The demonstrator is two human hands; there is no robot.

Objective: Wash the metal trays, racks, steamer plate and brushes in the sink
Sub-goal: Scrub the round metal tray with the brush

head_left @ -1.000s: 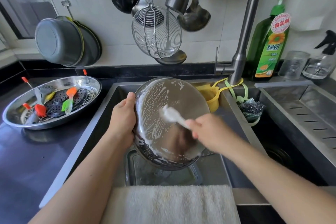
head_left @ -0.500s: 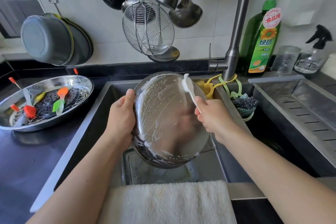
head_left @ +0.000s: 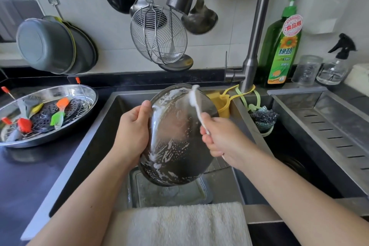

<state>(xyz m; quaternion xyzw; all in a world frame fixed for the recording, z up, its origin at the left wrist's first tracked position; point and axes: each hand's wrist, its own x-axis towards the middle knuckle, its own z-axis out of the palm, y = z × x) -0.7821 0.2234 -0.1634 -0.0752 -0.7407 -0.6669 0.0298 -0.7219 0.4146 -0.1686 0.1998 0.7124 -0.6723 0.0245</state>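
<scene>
A round metal tray (head_left: 175, 146), streaked with white foam, is tilted up on edge over the sink (head_left: 103, 126). My left hand (head_left: 133, 132) grips its left rim. My right hand (head_left: 221, 140) holds a white scrubbing brush (head_left: 194, 98) whose head lies on the tray's upper rim. Under the tray in the sink lie a rectangular metal tray (head_left: 169, 193) and a wire rack (head_left: 217, 166), mostly hidden. On the left counter a second round tray (head_left: 65, 94) holds a perforated steamer plate (head_left: 46, 116) and several silicone brushes (head_left: 58, 118).
The tap (head_left: 253, 46) rises behind the sink, with a yellow cup (head_left: 222, 106) and a steel scourer (head_left: 263, 116) hung by it. A drain tray (head_left: 329, 122) is at right. Dish soap (head_left: 283, 46), a jar and a spray bottle stand behind. A white towel (head_left: 179, 223) covers the front edge.
My right hand has swept the brush from the tray's middle up to its top rim. The foam across the middle has thinned. My left hand has kept its grip.
</scene>
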